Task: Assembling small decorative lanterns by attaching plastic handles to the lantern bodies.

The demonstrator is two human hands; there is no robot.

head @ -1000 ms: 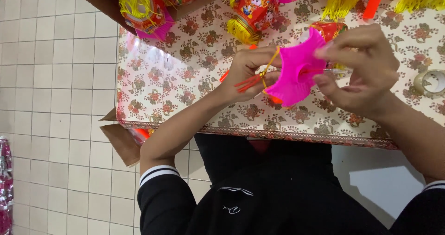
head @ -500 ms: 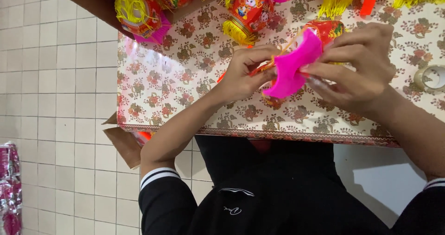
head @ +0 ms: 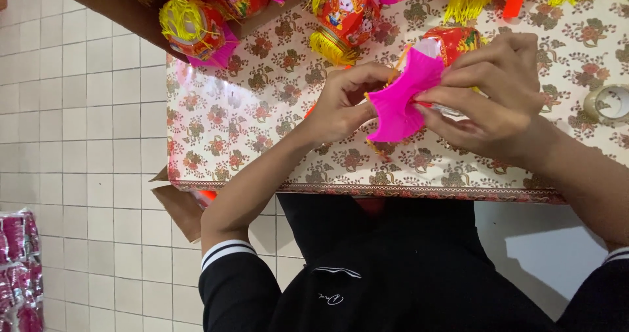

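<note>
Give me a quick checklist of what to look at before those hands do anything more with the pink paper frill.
1. Left hand grips the pink paper frill: ok.
2. Right hand pinches the frill's other side: ok.
3. Frill sits against the red lantern body: ok; whether it is fastened, cannot tell.
4. Tape roll lies on the table near the right hand: ok.
5. Finished lanterns lie apart from the hands: ok.
6. Bare floral tablecloth lies under the hands: ok.
</note>
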